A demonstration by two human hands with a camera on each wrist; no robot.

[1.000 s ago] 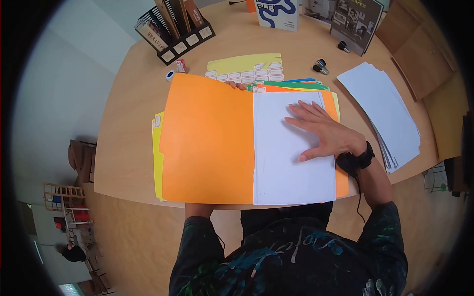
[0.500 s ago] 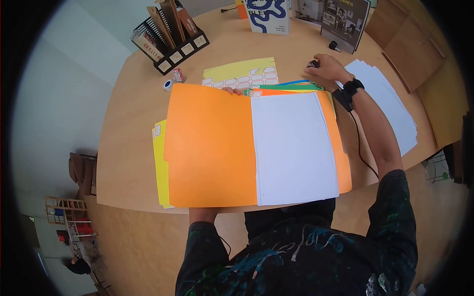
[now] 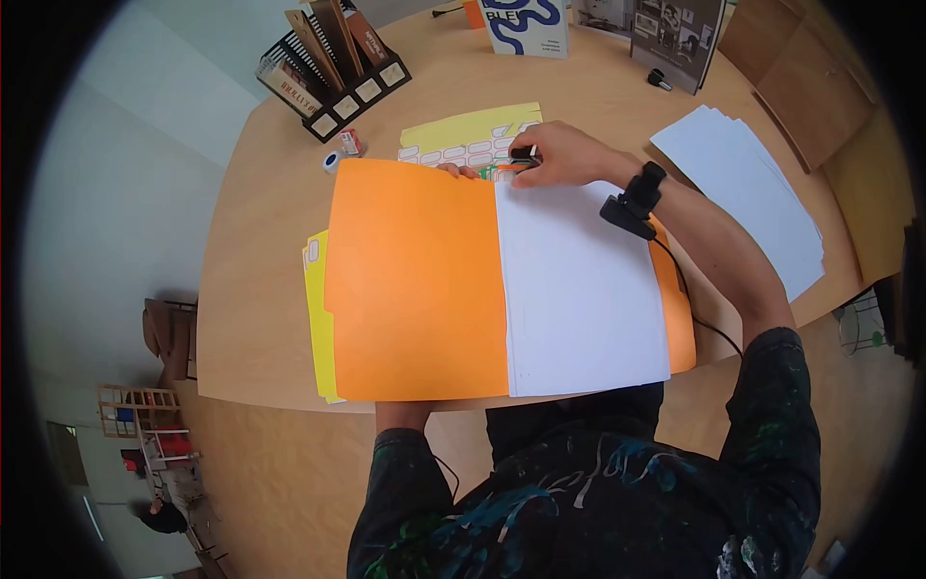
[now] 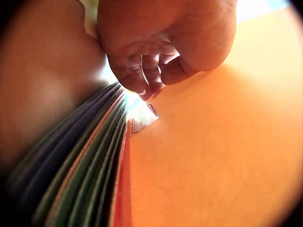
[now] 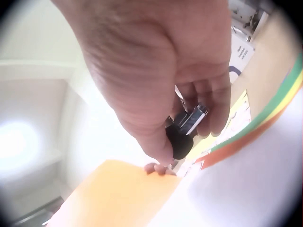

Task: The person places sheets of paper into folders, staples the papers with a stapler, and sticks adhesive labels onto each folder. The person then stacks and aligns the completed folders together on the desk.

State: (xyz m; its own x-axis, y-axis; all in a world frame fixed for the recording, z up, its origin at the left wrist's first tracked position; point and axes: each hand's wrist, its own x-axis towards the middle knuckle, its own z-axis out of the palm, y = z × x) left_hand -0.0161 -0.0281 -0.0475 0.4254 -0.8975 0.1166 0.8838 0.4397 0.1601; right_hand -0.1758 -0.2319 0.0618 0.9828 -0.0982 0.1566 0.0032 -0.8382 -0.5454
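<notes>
An opened orange folder (image 3: pixel 415 280) lies in front of me, with white paper sheets (image 3: pixel 584 289) on its right side. My left hand (image 3: pixel 457 171) is behind the orange cover, mostly hidden in the head view, its fingertips curled over the top edge. In the left wrist view, this left hand (image 4: pixel 165 42) grips the cover beside the folder stack's edges (image 4: pixel 90 156). My right hand (image 3: pixel 559 154) pinches a small black-and-silver tool (image 5: pixel 182 137) between thumb and fingers, above the folder's top edge near the fold.
Yellow folders with white labels (image 3: pixel 468 154) lie beyond the orange one. A loose paper stack (image 3: pixel 743 193) is at right, a black organizer (image 3: pixel 359 101) at far left. Books (image 3: pixel 528 27) stand at the back, near another small black object (image 3: pixel 659 79). A cable trails from my right wrist.
My right hand left the white sheets, picked up the black-and-silver tool from the table at upper right, and brought it left to the folder's top edge. The left hand stays at the cover.
</notes>
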